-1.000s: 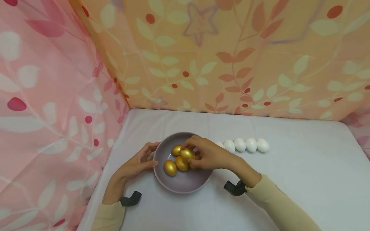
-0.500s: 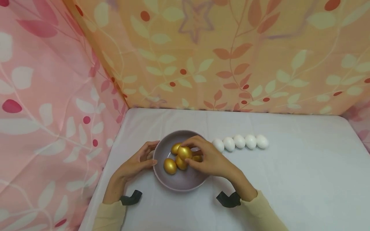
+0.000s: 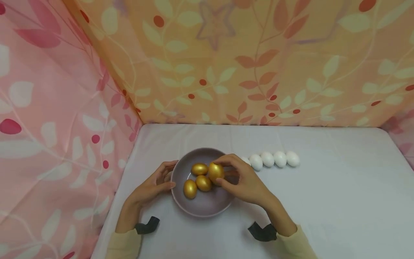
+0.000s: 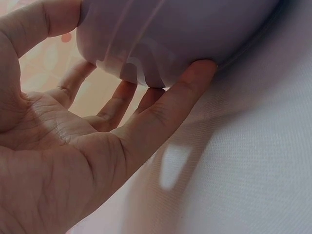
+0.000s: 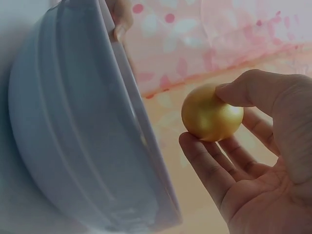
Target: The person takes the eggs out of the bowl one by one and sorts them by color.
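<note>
A mauve bowl (image 3: 203,208) stands on the white table, with gold eggs lying inside, three of them showing: one gold egg (image 3: 199,169) at the back, others nearer the left and middle. My right hand (image 3: 247,180) pinches another gold egg (image 3: 216,173) between thumb and fingertips. In the right wrist view this held egg (image 5: 212,113) is above the level of the bowl's rim (image 5: 146,122). At the bowl's left side my left hand (image 3: 153,183) holds it, thumb at the rim and fingertips against the outer wall (image 4: 161,39). My right hand hides part of the bowl's right side.
Several white eggs (image 3: 267,159) form a row to the right of the bowl; the leftmost is partly behind my right hand. Floral cloth walls, one pink (image 3: 64,118) and one orange (image 3: 181,72), enclose the white table (image 3: 339,187) on the left and back.
My right hand first shifted slightly left with the gold egg, then back to the right, drawing it off the egg beneath. The left hand stays at the bowl.
</note>
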The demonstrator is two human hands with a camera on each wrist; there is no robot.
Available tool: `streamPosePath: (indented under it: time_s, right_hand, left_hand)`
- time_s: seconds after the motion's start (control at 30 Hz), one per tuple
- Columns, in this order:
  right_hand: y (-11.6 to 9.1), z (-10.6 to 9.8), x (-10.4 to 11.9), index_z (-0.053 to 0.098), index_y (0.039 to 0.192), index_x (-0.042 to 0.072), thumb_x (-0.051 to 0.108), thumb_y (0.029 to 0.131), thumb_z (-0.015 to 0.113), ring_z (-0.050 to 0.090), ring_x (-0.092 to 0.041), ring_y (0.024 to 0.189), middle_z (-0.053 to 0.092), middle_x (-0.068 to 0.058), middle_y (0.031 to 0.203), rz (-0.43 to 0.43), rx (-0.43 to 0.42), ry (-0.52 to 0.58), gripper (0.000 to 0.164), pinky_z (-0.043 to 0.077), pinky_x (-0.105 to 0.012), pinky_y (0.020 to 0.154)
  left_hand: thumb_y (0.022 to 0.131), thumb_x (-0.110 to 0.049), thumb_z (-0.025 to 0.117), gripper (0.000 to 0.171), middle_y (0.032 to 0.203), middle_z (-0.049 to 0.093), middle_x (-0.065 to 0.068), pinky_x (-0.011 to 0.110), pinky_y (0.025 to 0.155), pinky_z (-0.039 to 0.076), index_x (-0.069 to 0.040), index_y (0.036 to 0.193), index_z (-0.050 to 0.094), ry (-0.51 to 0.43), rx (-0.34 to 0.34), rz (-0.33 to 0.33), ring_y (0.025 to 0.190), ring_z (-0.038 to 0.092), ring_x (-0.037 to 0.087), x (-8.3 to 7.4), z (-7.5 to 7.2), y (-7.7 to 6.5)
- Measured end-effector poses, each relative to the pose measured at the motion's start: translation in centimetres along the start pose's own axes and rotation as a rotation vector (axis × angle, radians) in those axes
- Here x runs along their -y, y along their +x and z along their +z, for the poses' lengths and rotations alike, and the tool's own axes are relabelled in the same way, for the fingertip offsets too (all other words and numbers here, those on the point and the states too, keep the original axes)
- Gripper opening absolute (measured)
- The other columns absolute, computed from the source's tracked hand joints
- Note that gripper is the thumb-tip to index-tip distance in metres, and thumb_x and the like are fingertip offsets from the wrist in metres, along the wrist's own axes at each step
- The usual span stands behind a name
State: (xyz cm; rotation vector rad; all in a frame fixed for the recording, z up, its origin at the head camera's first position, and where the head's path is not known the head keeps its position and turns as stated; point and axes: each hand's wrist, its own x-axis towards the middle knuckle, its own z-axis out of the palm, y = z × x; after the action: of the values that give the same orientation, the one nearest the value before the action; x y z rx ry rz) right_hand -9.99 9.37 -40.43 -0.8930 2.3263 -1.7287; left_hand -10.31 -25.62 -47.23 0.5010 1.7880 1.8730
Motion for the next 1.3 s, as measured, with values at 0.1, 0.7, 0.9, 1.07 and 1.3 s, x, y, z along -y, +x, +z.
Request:
streamPosePath:
  time_s: [0.1, 0.7, 0.9, 1.07, 1.3]
  right_hand:
    - [-0.5, -0.3, -0.1, 0.059, 0.131, 0.021, 0.016, 0.092, 0.074, 0.061, -0.013, 0.117, 0.059, 0.003, 0.130, 0.012, -0.026, 0.013, 0.043, 0.057, -0.030, 0.093]
    - [-3.7, -3.0, -1.3, 0.056, 0.133, 0.015, 0.005, 0.090, 0.074, 0.062, -0.012, 0.120, 0.059, -0.007, 0.133, 0.058, -0.122, 0.045, 0.048, 0.058, -0.027, 0.091]
    - [-5.0, -3.4, -1.7, 0.057, 0.132, 0.016, 0.008, 0.091, 0.074, 0.063, -0.009, 0.115, 0.060, -0.004, 0.133, 0.119, -0.191, -0.041, 0.046, 0.059, -0.024, 0.085]
    - [-6.1, -3.4, -2.4, 0.056, 0.132, 0.019, 0.012, 0.091, 0.075, 0.063, -0.009, 0.114, 0.061, 0.000, 0.131, 0.161, -0.226, -0.125, 0.046, 0.058, -0.023, 0.084]
    - [-7.4, -3.1, -3.6, 0.059, 0.129, 0.022, 0.009, 0.088, 0.077, 0.065, -0.013, 0.109, 0.062, 0.004, 0.125, 0.163, -0.242, -0.267, 0.047, 0.059, -0.024, 0.081]
  left_hand:
    - [0.098, -0.001, 0.057, 0.068, 0.163, 0.027, 0.015, 0.033, 0.101, 0.051, -0.012, 0.156, 0.023, -0.005, -0.005, -0.003, 0.144, 0.041, 0.016, -0.1, 0.0, 0.0]
    - [0.098, -0.002, 0.058, 0.068, 0.163, 0.026, 0.015, 0.034, 0.100, 0.051, -0.012, 0.155, 0.024, 0.003, -0.014, -0.022, 0.143, 0.040, 0.018, -0.2, 0.2, 0.0]
    - [0.098, -0.002, 0.058, 0.068, 0.163, 0.026, 0.016, 0.035, 0.099, 0.052, -0.012, 0.155, 0.024, -0.004, -0.017, -0.031, 0.143, 0.041, 0.018, -0.4, 0.0, 0.0]
    - [0.098, -0.001, 0.058, 0.068, 0.163, 0.027, 0.015, 0.035, 0.099, 0.052, -0.012, 0.155, 0.023, -0.004, -0.018, -0.030, 0.142, 0.042, 0.018, -0.4, -0.1, -0.3]
    - [0.099, 0.000, 0.056, 0.068, 0.162, 0.026, 0.017, 0.039, 0.097, 0.053, -0.010, 0.156, 0.021, -0.013, 0.011, -0.008, 0.142, 0.043, 0.021, -0.3, 0.0, -0.1]
